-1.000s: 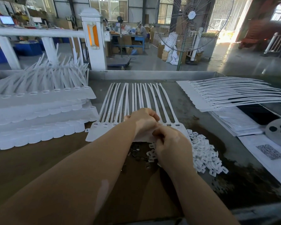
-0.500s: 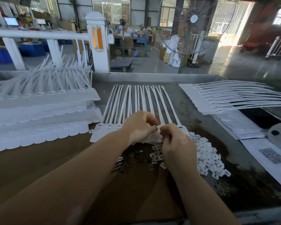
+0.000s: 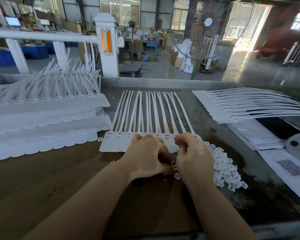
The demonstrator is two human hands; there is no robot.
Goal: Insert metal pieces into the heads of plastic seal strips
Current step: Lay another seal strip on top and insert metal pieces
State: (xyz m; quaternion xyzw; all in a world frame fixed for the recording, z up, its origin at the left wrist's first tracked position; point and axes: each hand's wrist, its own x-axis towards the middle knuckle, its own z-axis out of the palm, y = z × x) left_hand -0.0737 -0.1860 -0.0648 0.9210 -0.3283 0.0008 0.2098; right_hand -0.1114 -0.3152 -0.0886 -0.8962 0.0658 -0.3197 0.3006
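Note:
A flat sheet of joined white seal strips (image 3: 111,146) lies in the middle of the table, tails pointing away, with a row of slotted heads (image 3: 119,134) along its near side. My left hand (image 3: 145,156) has its fingers curled down over the heads and grips the sheet's near edge. Just to the right, my right hand (image 3: 192,156) pinches its fingertips together at the head row; the small piece between them is hidden. A few dark metal pieces (image 3: 173,164) show in the gap between my hands.
A heap of small white plastic caps (image 3: 223,170) lies right of my right hand. Stacked strip sheets (image 3: 42,122) fill the left side. More sheets (image 3: 232,108) and papers (image 3: 293,168) lie at the right. The table's raised rim (image 3: 163,82) runs along the back.
My hands, touching a second ago, have parted slightly. My right fingertips have come up to the head row. The strip sheet has stayed in place.

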